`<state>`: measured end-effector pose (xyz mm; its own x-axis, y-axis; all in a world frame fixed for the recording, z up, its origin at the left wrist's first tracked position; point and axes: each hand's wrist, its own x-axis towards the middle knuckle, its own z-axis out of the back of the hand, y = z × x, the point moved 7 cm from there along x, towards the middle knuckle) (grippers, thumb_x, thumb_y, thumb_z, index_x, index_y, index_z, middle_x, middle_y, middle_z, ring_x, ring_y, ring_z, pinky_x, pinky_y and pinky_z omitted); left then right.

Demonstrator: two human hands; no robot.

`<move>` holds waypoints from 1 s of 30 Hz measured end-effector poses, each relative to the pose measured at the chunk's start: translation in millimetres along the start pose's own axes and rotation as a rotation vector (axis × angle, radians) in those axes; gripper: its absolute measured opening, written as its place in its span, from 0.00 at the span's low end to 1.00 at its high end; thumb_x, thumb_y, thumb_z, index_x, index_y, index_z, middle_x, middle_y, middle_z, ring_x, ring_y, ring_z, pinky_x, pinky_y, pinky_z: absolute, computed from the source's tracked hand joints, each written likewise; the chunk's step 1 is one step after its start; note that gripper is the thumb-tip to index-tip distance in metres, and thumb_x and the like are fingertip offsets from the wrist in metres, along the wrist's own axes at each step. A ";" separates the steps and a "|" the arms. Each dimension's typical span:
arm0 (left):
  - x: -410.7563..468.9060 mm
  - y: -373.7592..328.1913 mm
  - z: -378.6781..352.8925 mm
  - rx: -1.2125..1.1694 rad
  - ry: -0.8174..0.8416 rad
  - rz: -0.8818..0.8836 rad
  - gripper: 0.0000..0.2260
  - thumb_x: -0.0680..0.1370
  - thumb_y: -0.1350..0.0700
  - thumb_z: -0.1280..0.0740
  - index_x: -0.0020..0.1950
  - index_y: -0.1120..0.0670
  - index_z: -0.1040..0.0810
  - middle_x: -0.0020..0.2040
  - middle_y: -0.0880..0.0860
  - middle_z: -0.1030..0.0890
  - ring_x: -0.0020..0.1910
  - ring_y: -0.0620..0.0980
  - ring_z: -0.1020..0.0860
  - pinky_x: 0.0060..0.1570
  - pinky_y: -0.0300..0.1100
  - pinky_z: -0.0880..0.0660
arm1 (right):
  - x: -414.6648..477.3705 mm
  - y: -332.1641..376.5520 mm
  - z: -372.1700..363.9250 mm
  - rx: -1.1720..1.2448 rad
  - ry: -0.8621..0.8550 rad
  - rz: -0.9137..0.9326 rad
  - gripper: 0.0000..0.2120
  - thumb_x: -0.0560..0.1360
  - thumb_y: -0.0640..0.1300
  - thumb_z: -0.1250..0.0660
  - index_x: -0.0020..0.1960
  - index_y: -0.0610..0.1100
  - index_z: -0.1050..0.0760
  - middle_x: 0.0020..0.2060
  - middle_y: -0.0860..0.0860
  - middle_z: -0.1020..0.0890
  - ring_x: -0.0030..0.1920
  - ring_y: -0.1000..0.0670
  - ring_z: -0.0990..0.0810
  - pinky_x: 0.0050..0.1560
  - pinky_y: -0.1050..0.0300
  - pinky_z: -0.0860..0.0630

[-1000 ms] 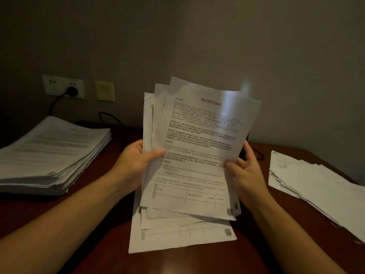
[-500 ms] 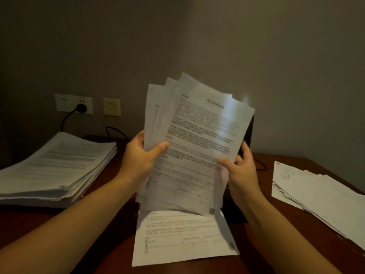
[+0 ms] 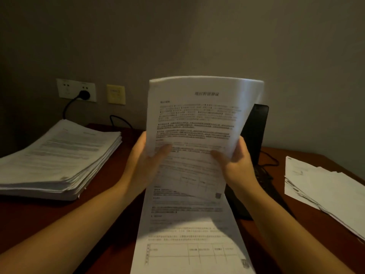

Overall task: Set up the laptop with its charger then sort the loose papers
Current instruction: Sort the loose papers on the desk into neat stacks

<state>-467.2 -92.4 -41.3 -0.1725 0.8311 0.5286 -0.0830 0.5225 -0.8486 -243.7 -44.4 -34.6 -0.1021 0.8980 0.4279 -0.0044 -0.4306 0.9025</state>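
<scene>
Dim grey wall backs a red-brown counter, above which both hands hold one sheaf of printed papers upright: the left hand curls its fingers round the left edge, thumb on the front page, and the right hand grips the right edge likewise. Below the fingers one loose sheet lies flat, a tall stack sits well left of them, and a fanned pile well right. Just beyond the right fingers stands the dark laptop, partly hidden, and a black plug sits in the wall socket beyond the left fingers.
</scene>
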 end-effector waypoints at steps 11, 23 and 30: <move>46.5 -8.5 63.5 0.110 -0.212 0.159 0.19 0.81 0.58 0.33 0.68 0.41 0.32 0.54 0.42 0.18 0.52 0.42 0.17 0.45 0.38 0.18 | 41.5 33.6 -55.5 -0.076 0.079 -0.016 0.12 0.79 0.39 0.33 0.57 0.53 0.28 0.53 0.54 0.18 0.50 0.57 0.15 0.40 0.60 0.17; 42.6 -15.5 223.9 0.389 -0.435 0.363 0.27 0.80 0.64 0.34 0.76 0.45 0.34 0.53 0.43 0.20 0.45 0.45 0.18 0.41 0.45 0.18 | 59.0 6.2 -220.2 0.048 0.303 -0.286 0.24 0.81 0.35 0.37 0.67 0.62 0.34 0.56 0.53 0.16 0.53 0.48 0.15 0.49 0.40 0.16; 23.9 6.4 305.3 0.555 -0.553 0.545 0.22 0.80 0.66 0.34 0.73 0.52 0.27 0.57 0.49 0.19 0.45 0.47 0.18 0.35 0.38 0.20 | 49.0 -31.1 -297.6 -0.057 0.482 -0.422 0.23 0.79 0.33 0.35 0.72 0.47 0.31 0.58 0.48 0.18 0.53 0.47 0.16 0.42 0.56 0.19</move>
<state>-771.5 -127.2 -40.6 -0.7528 0.6515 0.0937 -0.2838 -0.1930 -0.9393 -544.6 -14.0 -56.0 -0.5154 0.8558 -0.0448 -0.1932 -0.0651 0.9790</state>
